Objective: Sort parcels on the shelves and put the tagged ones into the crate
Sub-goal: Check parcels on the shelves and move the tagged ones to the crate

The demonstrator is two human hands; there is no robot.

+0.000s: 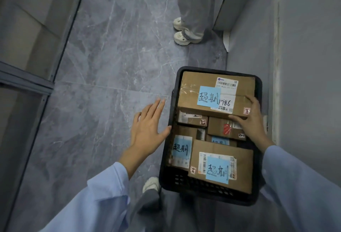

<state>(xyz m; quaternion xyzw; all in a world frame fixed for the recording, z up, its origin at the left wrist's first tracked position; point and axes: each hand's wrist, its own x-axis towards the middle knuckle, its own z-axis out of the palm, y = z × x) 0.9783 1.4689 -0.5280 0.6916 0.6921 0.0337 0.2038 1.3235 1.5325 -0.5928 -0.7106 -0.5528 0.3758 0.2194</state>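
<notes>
Viewing via head cam. Black crate (193, 183) sits on the grey tiled floor (110, 65), close to a wall on the right, and is packed w/ cardboard parcels. Top box (191, 93) lies across the far end, on smaller parcels, and carries a blue note (208, 97) w/ handwritten characters beside a printed label reading "1786". Right hand (252, 119) grips this box at its near right corner: fingers curled over the top edge, thumb pressed on the near face, i.e. clamped on it. Left hand (147, 130) hovers just left of the crate, palm down, fingers straight and spread, holding nothing; thumb tip reaches the crate's left rim, contact not confirmable. Near box (245, 165) and left box (181, 150) each show a blue note as well. Two small boxes (192, 119) sit in the middle, partly covered. Shelf frame (24, 80) at left. Another person's shoes (186, 36) stand further down the aisle.
</notes>
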